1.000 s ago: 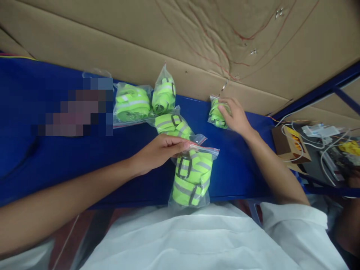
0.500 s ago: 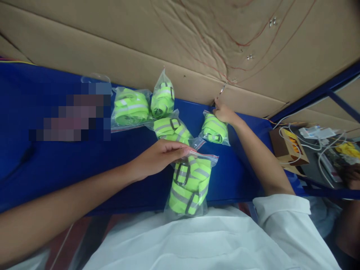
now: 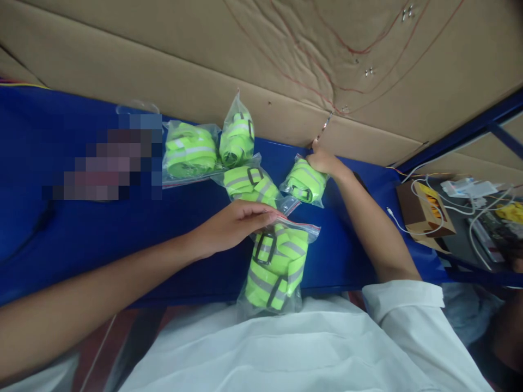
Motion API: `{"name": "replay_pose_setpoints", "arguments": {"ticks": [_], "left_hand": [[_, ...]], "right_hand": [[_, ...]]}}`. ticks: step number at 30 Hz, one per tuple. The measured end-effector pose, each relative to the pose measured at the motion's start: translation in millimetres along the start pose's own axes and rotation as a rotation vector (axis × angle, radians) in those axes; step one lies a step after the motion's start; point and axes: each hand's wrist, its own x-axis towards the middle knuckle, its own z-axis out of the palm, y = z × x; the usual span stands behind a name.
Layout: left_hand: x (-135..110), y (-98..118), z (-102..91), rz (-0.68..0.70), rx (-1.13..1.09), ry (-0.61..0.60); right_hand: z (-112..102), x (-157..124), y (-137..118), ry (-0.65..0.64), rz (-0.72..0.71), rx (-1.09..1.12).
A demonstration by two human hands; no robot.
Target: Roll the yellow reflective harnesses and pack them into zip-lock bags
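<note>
My left hand [image 3: 253,215] is closed on the red-lined zip edge of a clear zip bag [image 3: 278,267]. A folded neon-green reflective belt with grey stripes and black buckles fills that bag, which reaches down against my white shirt. At the far side of the blue table, my right hand [image 3: 324,160] is closed at the upper edge of a smaller bagged green belt [image 3: 305,179]. Its fingertips are partly hidden. Between the hands lies another bagged belt [image 3: 251,182], partly behind the left hand. Two more, an upright bag [image 3: 237,136] and a wider bag [image 3: 191,151], rest against the cardboard.
A cardboard panel [image 3: 163,60] with thin red wires and metal pins rises behind the table [image 3: 183,283]. To the right are an open brown box [image 3: 425,209], white cables, a blue frame bar [image 3: 461,128] and part of another person [image 3: 506,332]. A blurred patch covers the left side.
The smaller bagged belt has shifted left and turned slightly, with my right hand still at its edge. My left hand keeps its hold on the near bag. The view has tilted a little.
</note>
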Motion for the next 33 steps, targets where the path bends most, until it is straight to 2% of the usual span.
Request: {"name": "replay_pose_setpoints", "arguments": {"ticks": [6, 16, 22, 27, 33], "left_hand": [[0, 1, 2.2, 0.021, 0.039, -0.002], [-2, 2, 2.9, 0.053, 0.092, 0.005], [-3, 1, 4.4, 0.06, 0.133, -0.006], [-3, 1, 4.3, 0.062, 0.124, -0.017], [-4, 2, 5.0, 0.047, 0.111, -0.024]], "right_hand": [[-4, -11, -17, 0.005, -0.123, 0.006], [2, -1, -24, 0.028, -0.204, 0.11], [9, 13, -24, 0.043, -0.182, 0.187], [17, 22, -20, 0.129, -0.13, 0.309], [22, 23, -19, 0.205, -0.139, 0.429]]}}
